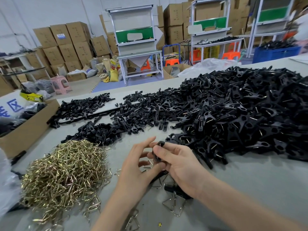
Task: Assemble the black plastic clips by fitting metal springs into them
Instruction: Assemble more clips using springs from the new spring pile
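Note:
My right hand grips a black plastic clip just above the grey table, thumb pressed on its upper end. My left hand sits right beside it, fingers loosely curled toward the clip; its fingertips touch the clip's lower part, where a thin metal spring shows. A heap of brass-coloured metal springs lies at the left. A large pile of assembled black clips fills the right.
Loose black clip halves spread across the middle and left. Several springs and a clip part lie under my wrists. A cardboard box stands at the table's left edge. Workbenches and stacked cartons fill the background.

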Tool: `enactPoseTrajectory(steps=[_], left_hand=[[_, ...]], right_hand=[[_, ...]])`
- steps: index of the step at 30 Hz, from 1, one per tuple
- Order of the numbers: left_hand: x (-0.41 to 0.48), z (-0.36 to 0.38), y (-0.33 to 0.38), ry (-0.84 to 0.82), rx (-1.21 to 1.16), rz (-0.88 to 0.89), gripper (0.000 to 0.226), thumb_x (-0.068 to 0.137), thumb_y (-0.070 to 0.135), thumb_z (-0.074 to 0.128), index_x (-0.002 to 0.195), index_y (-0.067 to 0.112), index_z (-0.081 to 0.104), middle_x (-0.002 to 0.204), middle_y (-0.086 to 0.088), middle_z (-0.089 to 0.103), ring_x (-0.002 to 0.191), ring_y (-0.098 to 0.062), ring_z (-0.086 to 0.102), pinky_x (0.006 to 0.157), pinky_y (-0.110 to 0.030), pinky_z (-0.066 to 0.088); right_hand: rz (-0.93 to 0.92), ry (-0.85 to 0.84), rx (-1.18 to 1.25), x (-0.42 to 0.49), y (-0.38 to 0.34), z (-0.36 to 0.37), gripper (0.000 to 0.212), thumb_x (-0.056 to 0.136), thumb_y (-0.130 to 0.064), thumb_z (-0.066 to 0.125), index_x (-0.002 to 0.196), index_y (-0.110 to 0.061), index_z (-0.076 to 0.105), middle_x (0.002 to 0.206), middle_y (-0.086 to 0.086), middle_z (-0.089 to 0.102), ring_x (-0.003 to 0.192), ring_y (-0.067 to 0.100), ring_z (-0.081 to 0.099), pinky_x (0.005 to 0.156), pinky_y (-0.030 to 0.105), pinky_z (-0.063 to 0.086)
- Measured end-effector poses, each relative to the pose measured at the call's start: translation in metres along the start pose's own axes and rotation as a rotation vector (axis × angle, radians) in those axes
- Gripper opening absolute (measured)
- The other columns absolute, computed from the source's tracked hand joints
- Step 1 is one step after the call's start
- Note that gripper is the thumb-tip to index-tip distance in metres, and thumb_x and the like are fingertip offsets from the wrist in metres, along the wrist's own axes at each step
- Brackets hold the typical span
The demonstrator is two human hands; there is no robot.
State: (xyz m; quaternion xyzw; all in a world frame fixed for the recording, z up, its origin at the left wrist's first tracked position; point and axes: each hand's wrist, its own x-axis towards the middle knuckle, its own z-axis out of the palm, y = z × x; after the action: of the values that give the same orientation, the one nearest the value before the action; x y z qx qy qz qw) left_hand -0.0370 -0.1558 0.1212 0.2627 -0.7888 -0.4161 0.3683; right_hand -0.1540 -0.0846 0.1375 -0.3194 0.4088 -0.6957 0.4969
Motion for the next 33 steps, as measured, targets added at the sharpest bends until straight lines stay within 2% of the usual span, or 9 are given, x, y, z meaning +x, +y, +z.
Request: enactPoseTrajectory(steps=[6, 10, 12, 15, 17, 19, 26, 30, 33], left_hand=[[0.001, -0.001, -0.001, -0.043, 0.03, -0.021, 0.065, 0.08, 0.009, 0.074, 0.128, 0.043, 0.047, 0.118, 0.016, 0.06, 0.108, -0.002, 0.058, 0.089, -0.027, 0.051], [0.001, -0.01, 0.003, 0.042, 0.351, 0.021, 0.056, 0.086, 0.013, 0.065, 0.121, 0.051, 0.043, 0.123, 0.021, 0.053, 0.117, 0.011, 0.044, 0.096, -0.005, 0.034], [0.003, -0.025, 0.0, 0.26, 0.675, -0.068, 0.048, 0.088, 0.021, 0.061, 0.128, 0.043, 0.046, 0.137, 0.014, 0.047, 0.138, -0.007, 0.028, 0.119, -0.026, 0.008], [0.003, -0.05, -0.004, 0.396, 1.018, -0.374, 0.048, 0.089, 0.03, 0.055, 0.136, 0.037, 0.046, 0.155, -0.003, 0.028, 0.147, -0.032, 0.002, 0.108, -0.061, -0.014], [0.001, -0.059, -0.003, 0.315, 1.101, -0.497, 0.042, 0.09, 0.03, 0.053, 0.132, 0.037, 0.05, 0.157, -0.005, 0.021, 0.145, -0.034, 0.0, 0.11, -0.066, -0.002], [0.0, -0.064, -0.004, 0.279, 1.132, -0.51, 0.038, 0.088, 0.026, 0.057, 0.124, 0.039, 0.056, 0.153, -0.002, 0.028, 0.142, -0.031, 0.009, 0.111, -0.06, 0.015], [0.003, -0.077, -0.008, 0.614, 0.835, -0.309, 0.029, 0.089, 0.006, 0.059, 0.108, 0.025, 0.069, 0.108, -0.001, 0.069, 0.11, -0.027, 0.042, 0.088, -0.043, 0.029], [0.004, -0.078, -0.006, 0.741, 0.676, -0.142, 0.045, 0.079, -0.016, 0.054, 0.114, 0.01, 0.067, 0.095, -0.005, 0.066, 0.085, -0.026, 0.057, 0.089, -0.055, 0.045], [0.005, -0.078, -0.008, 0.786, 0.622, -0.03, 0.049, 0.073, -0.025, 0.053, 0.112, 0.003, 0.066, 0.098, -0.011, 0.062, 0.08, -0.019, 0.055, 0.081, -0.039, 0.05]], right_hand=[[-0.053, 0.063, -0.092, -0.001, 0.001, 0.0, 0.031, 0.067, -0.03, 0.073, 0.093, -0.013, 0.076, 0.09, 0.013, 0.072, 0.083, 0.022, 0.066, 0.084, 0.034, 0.053], [-0.143, 0.324, -0.322, 0.003, -0.011, -0.007, 0.033, 0.081, -0.008, 0.072, 0.108, -0.025, 0.067, 0.094, 0.001, 0.069, 0.075, 0.015, 0.067, 0.079, 0.035, 0.058], [-0.287, 0.493, -0.609, 0.007, -0.019, -0.019, 0.055, 0.084, 0.0, 0.066, 0.128, -0.031, 0.056, 0.116, -0.003, 0.059, 0.098, 0.013, 0.062, 0.094, 0.026, 0.051], [-0.416, 0.669, -0.935, 0.013, -0.027, -0.033, 0.074, 0.081, 0.0, 0.063, 0.144, -0.03, 0.037, 0.15, 0.0, 0.025, 0.136, 0.015, 0.024, 0.112, 0.019, 0.02], [-0.408, 0.691, -1.022, 0.015, -0.024, -0.033, 0.075, 0.081, -0.004, 0.063, 0.145, -0.03, 0.034, 0.156, 0.0, 0.011, 0.14, 0.018, 0.01, 0.116, 0.034, 0.016], [-0.453, 0.649, -1.071, 0.014, -0.015, -0.029, 0.069, 0.082, -0.005, 0.063, 0.142, -0.029, 0.039, 0.157, -0.001, 0.006, 0.141, 0.014, 0.006, 0.115, 0.035, 0.011], [-0.566, 0.528, -1.067, 0.009, -0.003, -0.024, 0.049, 0.083, -0.008, 0.065, 0.125, -0.032, 0.054, 0.155, -0.016, 0.0, 0.141, 0.004, -0.001, 0.114, 0.032, 0.007], [-0.521, 0.513, -1.022, 0.008, -0.004, -0.023, 0.042, 0.085, -0.009, 0.064, 0.116, -0.036, 0.056, 0.151, -0.024, 0.001, 0.143, 0.013, 0.004, 0.118, 0.042, 0.016], [-0.495, 0.502, -0.995, 0.007, -0.003, -0.021, 0.037, 0.086, -0.01, 0.064, 0.105, -0.041, 0.054, 0.15, -0.026, 0.002, 0.142, 0.01, 0.007, 0.118, 0.042, 0.018]])
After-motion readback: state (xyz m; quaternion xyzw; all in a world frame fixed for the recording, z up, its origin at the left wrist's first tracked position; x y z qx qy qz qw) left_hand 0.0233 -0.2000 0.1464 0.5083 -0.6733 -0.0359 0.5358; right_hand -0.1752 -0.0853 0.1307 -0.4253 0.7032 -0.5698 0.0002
